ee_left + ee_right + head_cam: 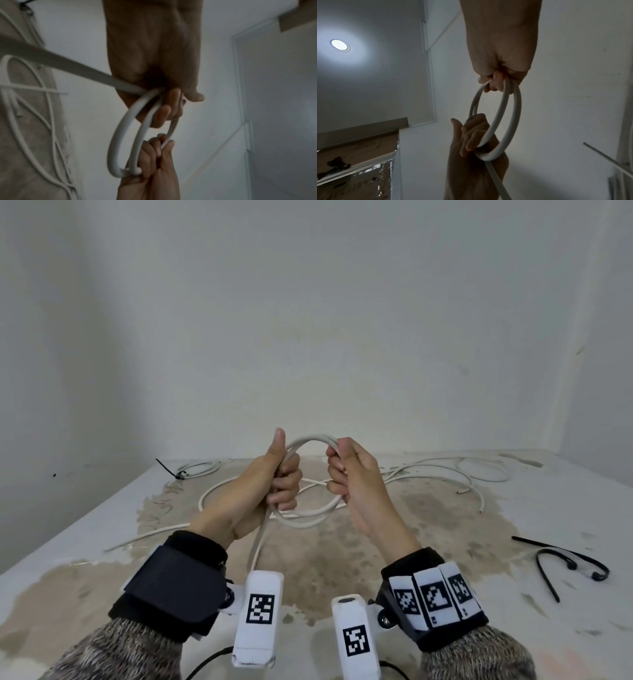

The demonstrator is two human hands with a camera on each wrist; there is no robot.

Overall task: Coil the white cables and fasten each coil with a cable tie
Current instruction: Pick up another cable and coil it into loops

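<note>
A small coil of white cable [303, 521] is held up above the table [445, 542], its loops stacked in a ring. My left hand [274, 481] grips the coil's left side with the thumb pointing up. My right hand [346, 474] grips the right side, fingers curled round the strands. A loose tail [259, 542] hangs down from the left fist. The left wrist view shows my left hand [154, 60] on the coil [116, 135] and my right hand [154, 162] beyond. In the right wrist view, my right hand [500, 47] and left hand [474, 155] hold the coil [518, 108].
More loose white cable [150, 536] sprawls over the stained tabletop behind and beside the hands. A finished coil with a black tie [200, 468] lies at the back left. Black cable ties [547, 580] lie at the right. A plain wall stands behind the table.
</note>
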